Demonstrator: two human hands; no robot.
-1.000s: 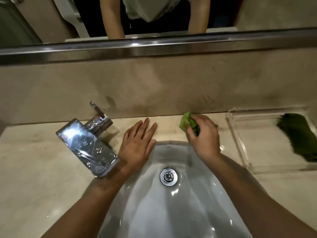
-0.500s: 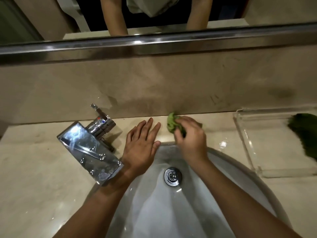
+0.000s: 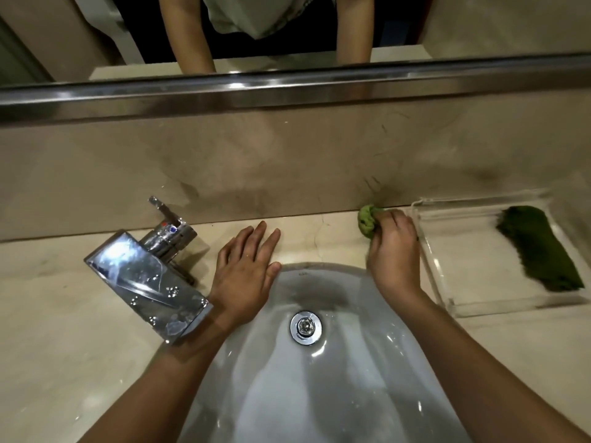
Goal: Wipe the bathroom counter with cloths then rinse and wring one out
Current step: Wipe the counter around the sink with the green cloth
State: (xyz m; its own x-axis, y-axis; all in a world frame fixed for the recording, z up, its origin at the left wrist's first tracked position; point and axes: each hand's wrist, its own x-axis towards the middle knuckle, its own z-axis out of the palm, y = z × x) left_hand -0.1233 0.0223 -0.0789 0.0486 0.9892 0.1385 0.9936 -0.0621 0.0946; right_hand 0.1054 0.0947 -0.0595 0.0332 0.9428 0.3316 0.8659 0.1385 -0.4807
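head view:
tray: clear plastic tray (image 3: 438, 273) on the counter (image 3: 64, 314), right of the sink, back edge near the wall.
tray contents: one dark green cloth (image 3: 540, 247), lying flat and long in the right half; rest of the tray floor bare.
sink: white basin (image 3: 319, 394) set into the counter, chrome drain (image 3: 306, 327) in the middle, wet sheen on the bowl.
faucet: chrome, flat square spout (image 3: 144, 282) left of the basin, lever handle (image 3: 163, 212) at the back pointing up toward the wall.
light green cloth (image 3: 367, 220): bunched up, on the counter at the wall junction, just left of the tray's back-left corner.
right hand (image 3: 395, 251): fingers curled over the light green cloth, gripping it and pressing it to the counter; knuckles up, forearm crossing the basin's right rim.
left hand (image 3: 246, 273): flat, palm down, fingers straight and slightly spread, resting on the counter behind the basin; thumb at the basin rim; holds nothing; wrist just beside the spout tip.
mirror (image 3: 287, 27): above a metal ledge (image 3: 287, 87), reflects both forearms and a light shirt.
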